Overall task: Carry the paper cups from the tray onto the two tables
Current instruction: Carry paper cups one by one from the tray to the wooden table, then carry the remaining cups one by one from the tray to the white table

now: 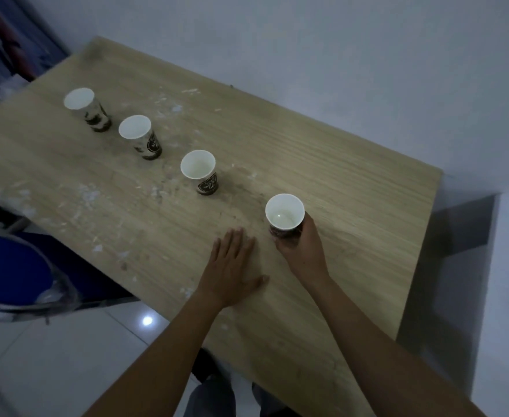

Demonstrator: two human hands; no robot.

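— Since the nearest paper cup (285,212) is the one being set, how should it go down?

— Straight down with the base flat. Then the hand should open sideways, so the rim isn't dragged. The right hand (303,248) has its fingers (309,228) wrapped round the lower wall. They hide the base, so I can't tell whether it already rests on the bench (352,182). Thin paper dents easily, I'd judge, so a light hold is enough.

— Where should it stand?

— On the line the others make, I'd say. Three more stand upright in a diagonal row running away to the far left: the third cup (200,171), the second cup (139,136) and the far cup (86,105), each apart from its neighbour. The held one is at the near right end of that row, with a similar gap.

— How do they look?

— They are white inside with a rolled white rim, and outside they carry a dark printed band with a label. The held cup looks empty, with only a pale sheen at the bottom.

— And the other hand?

— The left hand (232,266) lies flat on the bench just beside the cup. Its fingers (236,240) are straight and hold nothing.

— Anything else around?

— White flecks (87,194) are scattered over the wood, a blue chair (12,266) stands at the left edge, and a pale wall (337,55) is behind. No tray is in view.
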